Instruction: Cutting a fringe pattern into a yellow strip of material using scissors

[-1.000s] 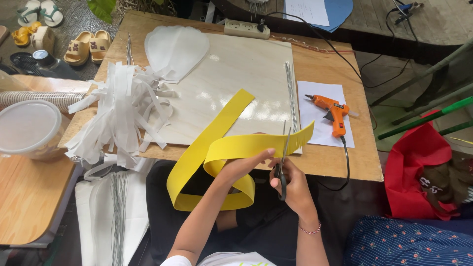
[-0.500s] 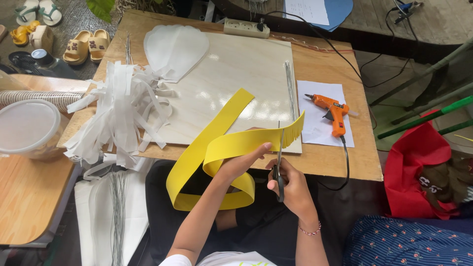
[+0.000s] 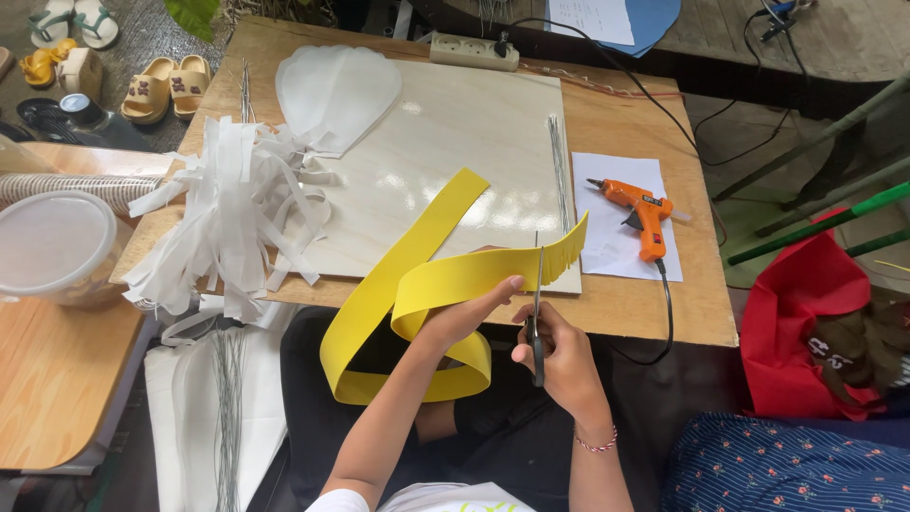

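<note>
A long yellow foam strip (image 3: 427, 284) loops from the wooden table (image 3: 692, 313) down over my lap. My left hand (image 3: 464, 318) pinches the strip just left of its fringed end (image 3: 565, 248). Black-handled scissors (image 3: 537, 313) stand blades-up in my right hand (image 3: 559, 356), their blades set against the strip's edge where the fringe cuts end. The part right of the blades shows several narrow slits.
A pale board (image 3: 445, 142) covers the tabletop, with white fringed strips (image 3: 232, 223) and a white petal-shaped sheet (image 3: 336, 90) at left. An orange glue gun (image 3: 640, 213) lies on white paper at right, thin wires (image 3: 559, 171) beside it. A power strip (image 3: 474, 52) sits at the back.
The scissors have shifted slightly left along the strip, and the fringed section to their right has grown a little longer. My left hand keeps its grip.
</note>
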